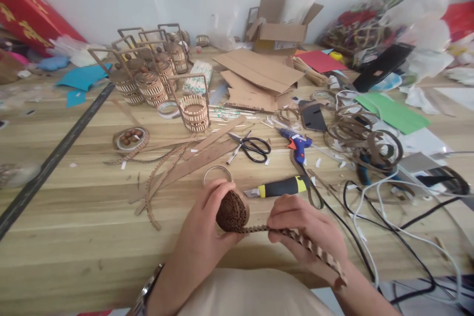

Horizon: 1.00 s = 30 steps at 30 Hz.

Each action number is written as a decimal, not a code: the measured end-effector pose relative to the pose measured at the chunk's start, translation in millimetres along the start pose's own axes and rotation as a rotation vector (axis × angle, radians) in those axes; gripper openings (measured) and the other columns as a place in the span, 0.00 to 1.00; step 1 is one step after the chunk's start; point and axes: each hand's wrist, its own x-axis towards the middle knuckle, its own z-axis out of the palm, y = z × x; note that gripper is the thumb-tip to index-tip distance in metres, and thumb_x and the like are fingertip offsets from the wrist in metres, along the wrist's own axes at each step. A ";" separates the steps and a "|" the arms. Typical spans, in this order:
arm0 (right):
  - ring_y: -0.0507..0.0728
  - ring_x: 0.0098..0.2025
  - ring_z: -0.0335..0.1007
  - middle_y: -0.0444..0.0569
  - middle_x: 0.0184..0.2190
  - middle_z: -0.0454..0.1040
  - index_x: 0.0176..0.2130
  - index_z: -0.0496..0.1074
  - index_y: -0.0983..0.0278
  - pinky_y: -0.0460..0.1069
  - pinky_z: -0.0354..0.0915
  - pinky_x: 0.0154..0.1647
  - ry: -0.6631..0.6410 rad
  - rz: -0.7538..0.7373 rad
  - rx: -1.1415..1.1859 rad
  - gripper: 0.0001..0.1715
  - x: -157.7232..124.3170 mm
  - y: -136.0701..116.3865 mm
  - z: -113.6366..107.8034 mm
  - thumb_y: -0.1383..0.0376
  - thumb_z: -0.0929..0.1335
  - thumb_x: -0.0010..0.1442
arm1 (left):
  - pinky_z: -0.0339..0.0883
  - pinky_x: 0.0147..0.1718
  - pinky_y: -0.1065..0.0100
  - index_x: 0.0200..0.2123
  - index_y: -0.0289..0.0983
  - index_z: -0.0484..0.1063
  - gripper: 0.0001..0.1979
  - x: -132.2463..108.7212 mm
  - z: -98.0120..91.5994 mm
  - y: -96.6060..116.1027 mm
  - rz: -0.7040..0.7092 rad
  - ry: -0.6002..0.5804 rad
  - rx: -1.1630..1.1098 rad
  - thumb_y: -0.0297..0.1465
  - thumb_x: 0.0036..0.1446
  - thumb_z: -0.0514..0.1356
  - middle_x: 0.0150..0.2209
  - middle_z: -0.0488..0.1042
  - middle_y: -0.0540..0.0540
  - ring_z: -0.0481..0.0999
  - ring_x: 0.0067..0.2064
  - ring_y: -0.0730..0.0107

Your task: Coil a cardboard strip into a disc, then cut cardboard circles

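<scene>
My left hand grips a tight brown coil of corrugated cardboard, its spiral face turned toward me. From the coil's lower edge a corrugated cardboard strip runs right into my right hand, pinched between thumb and fingers. The strip's loose end hangs past that wrist. Just beyond my left fingertips lies a thin metal-looking ring. A yellow and black utility knife, blade out, rests beyond my right hand. Black-handled scissors and a blue glue gun lie farther back.
Several small handled baskets stand at the back left, with another basket nearer. A bowl of brown balls sits left. Cardboard sheets and an open box occupy the back. Coiled strips and cables tangle at right.
</scene>
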 end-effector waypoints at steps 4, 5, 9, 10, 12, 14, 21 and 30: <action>0.55 0.32 0.78 0.46 0.31 0.78 0.41 0.77 0.60 0.47 0.75 0.34 0.035 0.040 -0.025 0.07 5.7 -2.9 1.6 0.70 0.74 0.63 | 0.72 0.58 0.54 0.58 0.46 0.62 0.36 -2.2 -1.0 1.3 0.054 -0.070 -0.003 0.17 0.48 0.65 0.63 0.68 0.40 0.71 0.63 0.52; 0.55 0.31 0.78 0.46 0.30 0.78 0.40 0.77 0.59 0.47 0.75 0.32 0.053 0.046 -0.031 0.07 6.9 -3.7 2.6 0.70 0.74 0.62 | 0.71 0.59 0.55 0.59 0.46 0.62 0.36 -2.8 -1.5 1.6 0.070 -0.081 0.001 0.16 0.49 0.64 0.63 0.68 0.40 0.71 0.64 0.52; 0.53 0.30 0.77 0.44 0.30 0.78 0.39 0.79 0.58 0.45 0.74 0.31 0.119 0.066 -0.061 0.07 8.6 -5.6 7.8 0.70 0.75 0.60 | 0.69 0.61 0.56 0.61 0.46 0.59 0.36 -4.7 -3.8 1.8 0.146 -0.115 0.028 0.15 0.52 0.62 0.65 0.66 0.40 0.69 0.65 0.54; 0.53 0.29 0.77 0.44 0.29 0.77 0.38 0.79 0.58 0.45 0.74 0.31 0.128 0.072 -0.055 0.06 8.5 -5.8 9.4 0.69 0.76 0.60 | 0.69 0.61 0.56 0.61 0.46 0.59 0.36 -5.2 -4.3 1.5 0.162 -0.121 0.032 0.16 0.53 0.62 0.65 0.65 0.39 0.69 0.66 0.54; 0.53 0.29 0.76 0.44 0.29 0.76 0.37 0.78 0.59 0.46 0.73 0.30 0.143 0.086 -0.032 0.04 8.3 -5.8 12.5 0.66 0.76 0.60 | 0.69 0.61 0.56 0.62 0.46 0.58 0.35 -5.9 -4.8 0.9 0.186 -0.130 0.037 0.16 0.54 0.61 0.65 0.65 0.38 0.69 0.66 0.54; 0.53 0.28 0.75 0.44 0.28 0.76 0.36 0.78 0.59 0.46 0.72 0.28 0.171 0.099 -0.005 0.04 8.3 -5.8 15.3 0.63 0.76 0.61 | 0.69 0.60 0.56 0.62 0.47 0.58 0.34 -6.7 -5.1 0.4 0.207 -0.132 0.049 0.17 0.56 0.60 0.65 0.65 0.38 0.69 0.65 0.54; 0.53 0.28 0.71 0.44 0.26 0.75 0.32 0.77 0.61 0.47 0.70 0.28 0.194 0.212 0.100 0.13 9.7 -6.4 19.7 0.55 0.75 0.61 | 0.71 0.58 0.55 0.62 0.45 0.58 0.32 -10.2 -5.3 -0.1 0.265 -0.137 0.147 0.17 0.58 0.60 0.65 0.64 0.36 0.70 0.64 0.52; 0.49 0.19 0.58 0.39 0.18 0.66 0.24 0.71 0.62 0.44 0.58 0.19 0.009 0.798 0.439 0.19 9.4 -8.4 21.9 0.54 0.77 0.54 | 0.70 0.60 0.52 0.67 0.41 0.52 0.33 -10.6 -8.7 -0.1 0.388 -0.102 0.323 0.15 0.62 0.51 0.64 0.66 0.33 0.69 0.64 0.52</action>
